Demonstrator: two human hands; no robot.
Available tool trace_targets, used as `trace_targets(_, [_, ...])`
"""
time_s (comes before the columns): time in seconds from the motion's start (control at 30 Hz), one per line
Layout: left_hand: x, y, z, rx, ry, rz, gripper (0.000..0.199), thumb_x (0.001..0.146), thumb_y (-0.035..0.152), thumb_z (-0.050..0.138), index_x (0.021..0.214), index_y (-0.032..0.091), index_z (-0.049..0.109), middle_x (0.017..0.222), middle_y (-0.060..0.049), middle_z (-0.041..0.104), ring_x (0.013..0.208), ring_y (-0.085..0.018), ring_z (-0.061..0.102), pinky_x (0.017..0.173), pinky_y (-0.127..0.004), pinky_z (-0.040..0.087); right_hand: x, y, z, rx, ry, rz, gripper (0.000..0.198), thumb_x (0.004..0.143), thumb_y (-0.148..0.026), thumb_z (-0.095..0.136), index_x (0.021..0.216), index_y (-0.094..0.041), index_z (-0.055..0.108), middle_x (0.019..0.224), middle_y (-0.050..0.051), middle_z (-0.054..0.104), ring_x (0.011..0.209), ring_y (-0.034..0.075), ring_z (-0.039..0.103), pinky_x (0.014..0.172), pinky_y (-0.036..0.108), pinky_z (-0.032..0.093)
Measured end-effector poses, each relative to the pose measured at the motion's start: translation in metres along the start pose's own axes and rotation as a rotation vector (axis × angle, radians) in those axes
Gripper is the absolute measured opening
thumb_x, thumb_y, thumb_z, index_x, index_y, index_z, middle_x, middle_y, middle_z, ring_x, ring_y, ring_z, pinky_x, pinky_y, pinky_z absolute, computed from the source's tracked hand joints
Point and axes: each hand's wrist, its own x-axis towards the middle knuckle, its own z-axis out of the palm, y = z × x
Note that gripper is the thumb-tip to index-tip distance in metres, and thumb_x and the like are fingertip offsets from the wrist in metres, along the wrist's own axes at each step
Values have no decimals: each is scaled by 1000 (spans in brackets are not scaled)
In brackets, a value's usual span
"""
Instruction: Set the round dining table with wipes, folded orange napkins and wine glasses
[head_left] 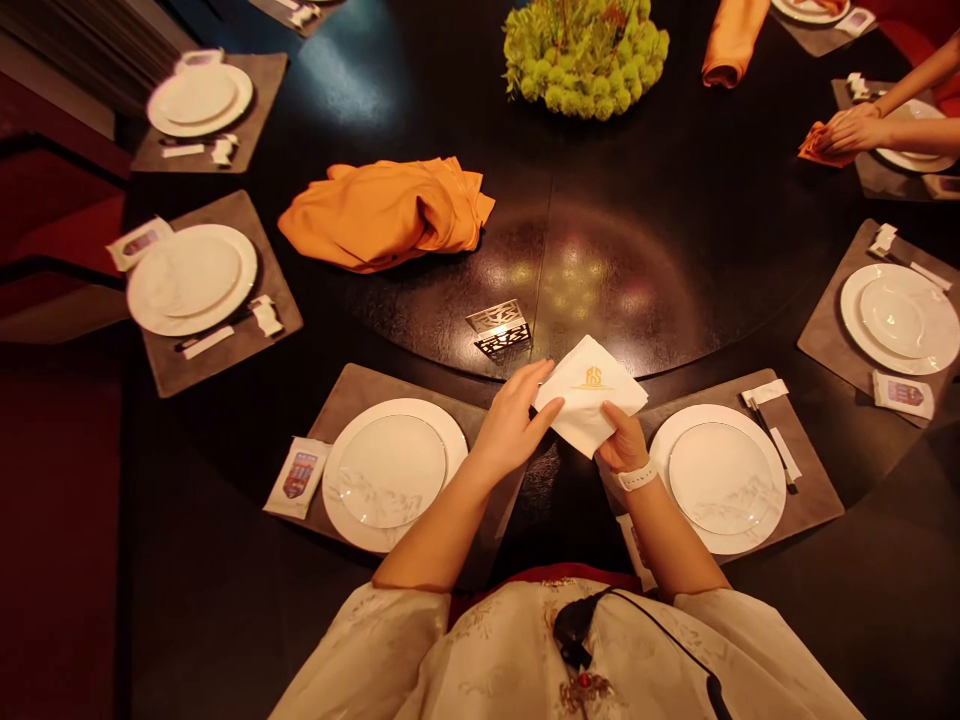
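A white paper napkin stack [589,392], squared and printed with a gold emblem, is held over the table edge between two place settings. My right hand [624,440], with a white watch at the wrist, grips its lower right side, thumb on top. My left hand [517,412] lies along its left side, thumb on the near left edge and fingers behind it. Just beyond the napkins stands a cut-out metal holder [501,328] on the dark turntable. Plates [394,475] sit left of my hands, and more plates [726,478] sit to the right.
Crumpled orange cloths [382,215] lie on the turntable [600,220] at the left. A green flower arrangement [585,60] stands at its middle. Across at the right, another person's hands [851,135] hold an orange cloth [821,145]. Grey placemats [814,480] ring the table.
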Motion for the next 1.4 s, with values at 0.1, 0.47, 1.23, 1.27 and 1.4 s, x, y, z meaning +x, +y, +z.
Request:
trace_targets(0.1, [22, -33, 3, 54, 178, -75, 44, 97, 34, 51, 138, 16, 50, 141, -17, 52, 125, -25, 56, 104, -40, 49, 15, -18, -10, -98, -4, -59, 55, 62, -28, 85, 114, -22, 67, 117, 6, 73, 110, 28, 68, 106, 49, 51])
trace_targets(0.47, [82, -113, 20, 376, 13, -263, 21, 94, 17, 48, 102, 15, 68, 105, -15, 69, 100, -28, 65, 91, -40, 51, 87, -93, -44, -537, -306, 30, 44, 41, -11, 90, 83, -16, 76, 80, 4, 76, 83, 25, 73, 87, 41, 58])
trace_targets(1.23, [45, -102, 29, 48, -18, -23, 35, 88, 16, 62, 123, 17, 59, 136, -15, 51, 120, -24, 58, 103, -39, 50, 98, -25, -2, -989, -243, -393, 39, 75, -35, 76, 113, -23, 73, 114, 5, 73, 105, 24, 65, 106, 41, 45])
trace_targets(1.27, [41, -102, 29, 32, 32, -48, 41, 88, 18, 62, 128, 17, 55, 141, -17, 46, 120, -24, 57, 101, -39, 51, 96, -19, -1, -1002, -228, -416, 40, 77, -36, 75, 115, -24, 72, 116, 5, 72, 107, 24, 64, 108, 40, 44])
trace_targets(1.4, [21, -105, 25, -15, 154, -130, 48, 90, 23, 62, 135, 18, 48, 143, -18, 43, 107, -20, 63, 89, -35, 57, 100, 2, 5, -1005, -173, -502, 38, 74, -39, 78, 109, -23, 74, 119, 9, 68, 115, 25, 60, 114, 40, 39])
